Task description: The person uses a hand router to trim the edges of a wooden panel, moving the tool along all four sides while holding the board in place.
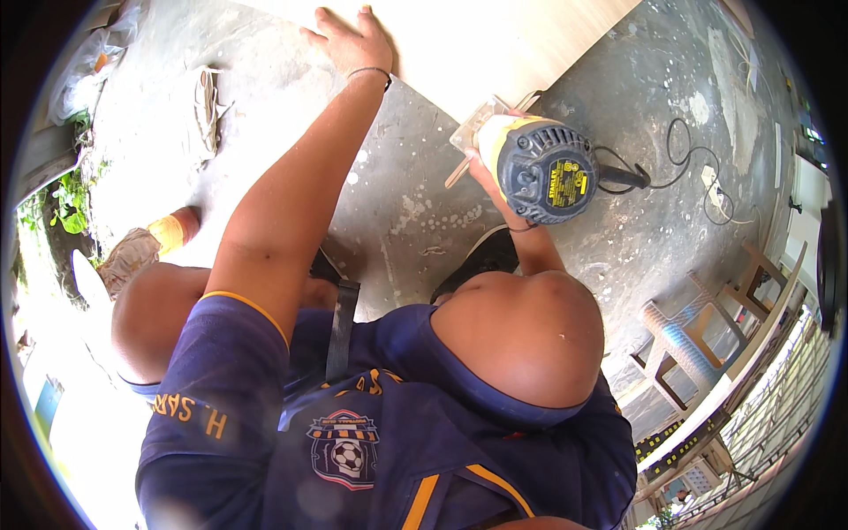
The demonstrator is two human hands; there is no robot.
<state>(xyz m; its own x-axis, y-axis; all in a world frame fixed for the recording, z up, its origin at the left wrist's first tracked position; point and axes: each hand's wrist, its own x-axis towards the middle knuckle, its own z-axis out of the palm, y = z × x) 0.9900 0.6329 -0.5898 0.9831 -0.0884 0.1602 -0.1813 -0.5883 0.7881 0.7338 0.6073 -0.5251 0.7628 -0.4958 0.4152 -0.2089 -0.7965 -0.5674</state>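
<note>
A pale wooden board (521, 40) lies at the top, with one corner pointing towards me. My left hand (355, 46) rests along its left edge, fingers spread, holding nothing. At the near corner of the board, my right hand (482, 170) is wrapped round a yellow and black trim router (546, 172). The router's body hides most of that hand. Its clear base plate (474, 126) meets the board's corner; the cutting bit is hidden. A thin wooden strip (457, 173) sticks out under the base, beside my fingers.
A black cord (676, 163) trails from the router across the stained concrete floor (406, 168). Curved wooden frames (693, 340) stand at the right. On the left lie a crumpled pale bundle (206, 110) and a yellow and orange container (175, 230). My knees flank the work.
</note>
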